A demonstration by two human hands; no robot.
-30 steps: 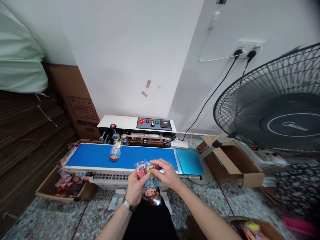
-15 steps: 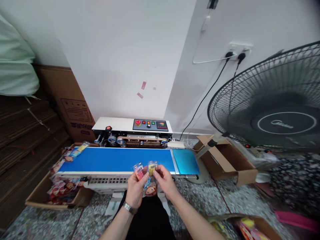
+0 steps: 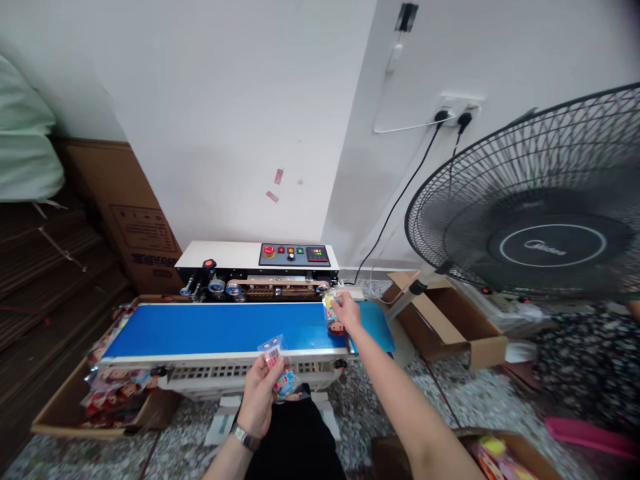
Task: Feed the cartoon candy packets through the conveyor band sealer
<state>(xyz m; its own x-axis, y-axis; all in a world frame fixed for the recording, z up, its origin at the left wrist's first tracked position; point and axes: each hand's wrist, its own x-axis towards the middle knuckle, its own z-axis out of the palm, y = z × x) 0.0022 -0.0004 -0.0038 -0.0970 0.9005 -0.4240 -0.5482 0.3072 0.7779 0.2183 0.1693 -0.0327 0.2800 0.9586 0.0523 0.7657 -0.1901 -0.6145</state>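
Observation:
My left hand (image 3: pixel 257 397), with a metal watch on its wrist, pinches a clear plastic packet (image 3: pixel 286 384) by its upper part, in front of the conveyor belt. This packet shows a pink barcode label and bright lettering. Farther right, my right hand (image 3: pixel 349 312) grips a second packet (image 3: pixel 334 325), printed with a cartoon face, over the right end of the blue belt (image 3: pixel 200 327). The top of that packet is close to the intake end of the band sealer (image 3: pixel 225 256); whether it touches the sealer I cannot tell.
At the belt's left end stands a carton (image 3: pixel 95 430) full of packets. A large fan (image 3: pixel 540 247) and an opened cardboard box (image 3: pixel 450 320) are on the right. Another box with packets (image 3: pixel 500 460) sits at lower right. Black cables (image 3: pixel 400 207) run down the wall.
My right hand has moved up and right from beside my left hand, carrying its packet to the belt's right end. My left hand stays low with its packet. The view has shifted slightly.

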